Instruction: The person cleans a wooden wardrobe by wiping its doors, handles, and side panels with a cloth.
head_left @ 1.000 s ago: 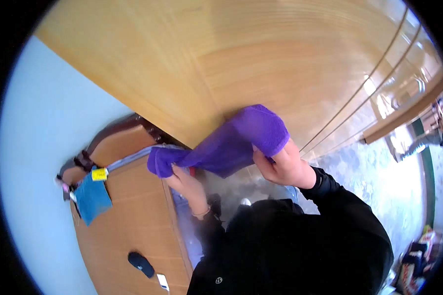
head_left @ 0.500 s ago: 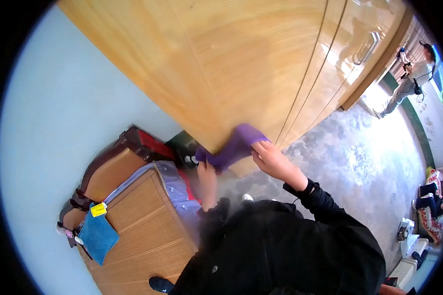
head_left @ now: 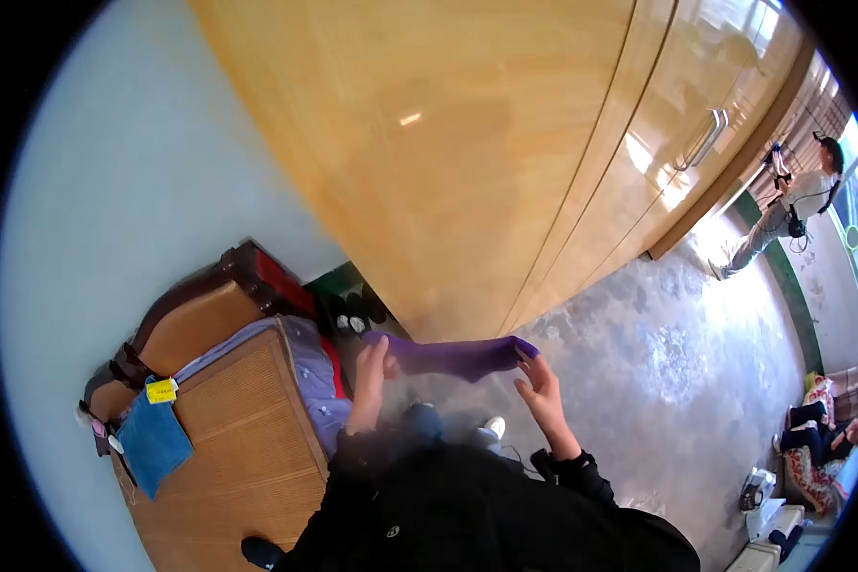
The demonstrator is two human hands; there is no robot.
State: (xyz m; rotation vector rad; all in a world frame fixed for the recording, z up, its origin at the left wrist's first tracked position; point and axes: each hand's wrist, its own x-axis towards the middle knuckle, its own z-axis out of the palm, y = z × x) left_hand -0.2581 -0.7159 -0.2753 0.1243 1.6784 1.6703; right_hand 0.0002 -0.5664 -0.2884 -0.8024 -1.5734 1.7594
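Observation:
A purple cloth (head_left: 458, 358) is stretched sideways in the air, low in front of a tall wooden wardrobe (head_left: 429, 191). My left hand (head_left: 370, 381) grips its left end, with the fingers pinched at the corner. At the right end my right hand (head_left: 543, 391) has its thumb and fingertips on the other corner, the remaining fingers partly curled. Between the hands the cloth sags slightly. Below it are my black sleeves and a white shoe (head_left: 494, 426) on the grey floor.
At left stands a bed with a woven mat (head_left: 229, 419), a blue cloth (head_left: 153, 443) with a yellow label and a dark cap (head_left: 261, 551). Dark shoes (head_left: 357, 310) lie beside the wardrobe. One person (head_left: 799, 205) stands at far right; another person (head_left: 820, 443) sits lower right.
Both hands have lowered with the purple cloth, away from the wardrobe's surface, and have moved apart compared with half a second ago. The cloth is now pulled straighter. The view has shifted.

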